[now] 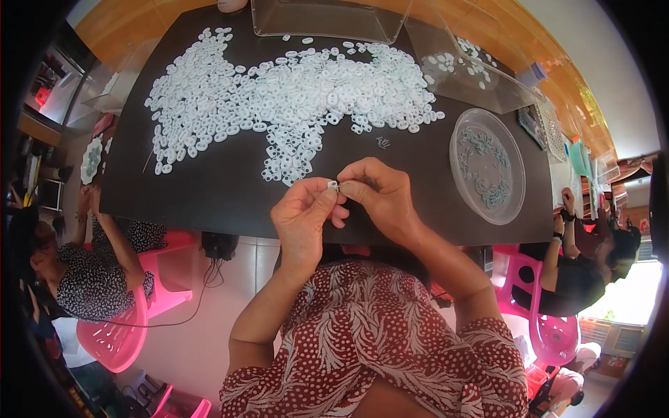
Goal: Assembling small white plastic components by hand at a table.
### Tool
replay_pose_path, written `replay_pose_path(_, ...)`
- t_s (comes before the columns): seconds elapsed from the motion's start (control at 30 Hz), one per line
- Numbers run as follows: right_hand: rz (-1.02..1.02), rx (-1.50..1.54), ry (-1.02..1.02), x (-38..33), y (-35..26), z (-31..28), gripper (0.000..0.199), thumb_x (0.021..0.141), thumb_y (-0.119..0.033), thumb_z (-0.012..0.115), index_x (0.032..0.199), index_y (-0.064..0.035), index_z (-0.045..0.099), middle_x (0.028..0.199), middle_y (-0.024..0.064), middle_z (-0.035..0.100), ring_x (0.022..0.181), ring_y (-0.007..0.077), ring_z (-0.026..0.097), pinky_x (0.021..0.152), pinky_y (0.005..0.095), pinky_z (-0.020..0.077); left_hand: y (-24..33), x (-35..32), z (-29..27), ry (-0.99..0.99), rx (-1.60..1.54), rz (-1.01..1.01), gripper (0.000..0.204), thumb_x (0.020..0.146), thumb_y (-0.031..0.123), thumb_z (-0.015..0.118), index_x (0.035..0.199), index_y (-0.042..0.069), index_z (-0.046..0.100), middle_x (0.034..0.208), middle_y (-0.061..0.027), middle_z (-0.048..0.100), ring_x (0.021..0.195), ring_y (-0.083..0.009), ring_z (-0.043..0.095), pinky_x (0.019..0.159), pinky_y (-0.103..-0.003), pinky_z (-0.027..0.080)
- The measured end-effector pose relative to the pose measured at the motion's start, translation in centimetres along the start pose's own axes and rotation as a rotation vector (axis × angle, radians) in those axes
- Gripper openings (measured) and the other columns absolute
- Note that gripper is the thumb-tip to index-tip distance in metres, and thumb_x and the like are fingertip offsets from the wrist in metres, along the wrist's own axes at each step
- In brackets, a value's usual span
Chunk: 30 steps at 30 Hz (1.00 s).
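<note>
My left hand (304,217) pinches a small white plastic piece (332,184) between thumb and fingertips, over the table's near edge. My right hand (382,197) meets it from the right, thumb and forefinger closed at the piece's side; what they hold there, if anything, is too small to name. Beyond my hands lies a wide heap of white oval plastic pieces with holes (327,87), a tongue of it reaching toward me. A few small grey pieces (382,143) lie apart on the dark table (404,164). More grey-green pieces rest in a round transparent tray (511,212) at the right.
A transparent plastic box (327,31) stands at the far edge, with another transparent container (481,87) holding white pieces to its right. A phone-like dark slab (532,128) lies at the right edge. People sit on pink chairs (167,292) at left and right.
</note>
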State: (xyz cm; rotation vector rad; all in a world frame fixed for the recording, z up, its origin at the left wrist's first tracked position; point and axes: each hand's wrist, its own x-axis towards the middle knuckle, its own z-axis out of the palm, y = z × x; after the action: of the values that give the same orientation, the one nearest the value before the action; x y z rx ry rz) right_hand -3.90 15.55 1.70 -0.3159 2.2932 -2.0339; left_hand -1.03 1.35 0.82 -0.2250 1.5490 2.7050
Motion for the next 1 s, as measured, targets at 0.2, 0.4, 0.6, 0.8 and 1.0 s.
replay_pose_path(0.2,-0.037,-0.165,-0.004,0.1,-0.2,0.2,0.004,0.084,-0.003,0.059,0.087,-0.0004,0.058,0.081,0.0102,0.056,0.072,0.0197,0.057,0.064,0.0310,0.0459,0.0,0.1,0.0,-0.019,0.000,-0.014,0.013,0.091,0.003,0.057,0.100,-0.005,0.060,0.082,-0.0093,0.064,0.063,-0.0128,0.060,0.054,-0.023,0.048)
replay_pose_path(0.4,-0.113,-0.306,-0.021,0.1,-0.3,0.8,0.004,0.085,-0.005,0.057,0.085,-0.0012,0.054,0.080,0.0119,0.054,0.071,0.0262,0.054,0.064,0.0363,0.0448,-0.6,-0.2,0.0,-0.019,0.086,0.106,0.012,0.093,0.003,0.055,0.102,-0.003,0.060,0.081,-0.0051,0.063,0.064,-0.0086,0.058,0.055,-0.021,0.047)
replay_pose_path(0.6,-0.202,-0.375,-0.002,0.3,-0.2,1.8,0.004,0.086,-0.006,0.053,0.084,-0.0028,0.052,0.078,0.0121,0.051,0.072,0.0292,0.050,0.065,0.0383,0.0425,-1.7,-0.4,0.1,0.044,0.175,0.265,0.015,0.094,0.008,0.055,0.100,-0.004,0.059,0.078,-0.0063,0.063,0.062,-0.0090,0.057,0.055,-0.022,0.048)
replay_pose_path(0.8,-0.109,-0.252,-0.019,0.8,-0.2,2.1,0.009,0.086,-0.011,0.055,0.084,-0.0025,0.055,0.078,0.0119,0.052,0.072,0.0314,0.050,0.068,0.0391,0.0428,-1.4,-0.1,-0.1,0.074,0.086,0.242,0.014,0.094,0.008,0.055,0.100,-0.004,0.058,0.079,-0.0075,0.064,0.061,-0.0106,0.058,0.055,-0.023,0.049)
replay_pose_path(1.0,-0.441,-0.594,0.044,5.5,-0.2,0.7,0.009,0.082,-0.006,0.062,0.089,-0.0027,0.065,0.078,0.0095,0.059,0.076,0.0250,0.055,0.070,0.0344,0.0449,-0.5,0.1,-1.1,0.127,-0.019,0.206,0.015,0.093,0.010,0.057,0.100,-0.003,0.058,0.081,-0.0115,0.065,0.061,-0.0138,0.061,0.054,-0.025,0.050)
